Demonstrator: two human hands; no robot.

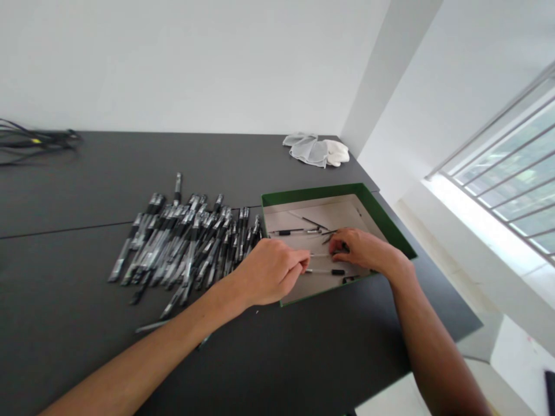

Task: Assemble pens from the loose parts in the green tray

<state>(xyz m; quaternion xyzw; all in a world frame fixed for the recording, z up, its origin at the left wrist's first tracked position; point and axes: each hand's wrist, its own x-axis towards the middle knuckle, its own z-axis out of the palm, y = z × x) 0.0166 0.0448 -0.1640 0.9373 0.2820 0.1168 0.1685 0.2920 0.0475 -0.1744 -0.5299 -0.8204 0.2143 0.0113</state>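
Observation:
My left hand [275, 271] is closed in a pinch at the near left edge of a shallow green box [385, 222]. A thin, pale pen piece [319, 255] runs from its fingertips towards my right hand [358, 249]. That right hand reaches into the box with curled fingers, and a dark bit shows between thumb and fingers. Below them lies a clear pen [323, 271] with a black end, close to my left fingertips. Several loose pen parts [288, 232] are scattered over the box's pale floor. Left of the box spreads a big heap of clear-and-black pens [186, 242].
The dark table [303, 358] meets a white wall at the back. White gloves [318, 150] lie at its far right, and black cables [39, 141] at the far left. One pen [151, 327] lies apart near my left forearm. A barred window is on the right.

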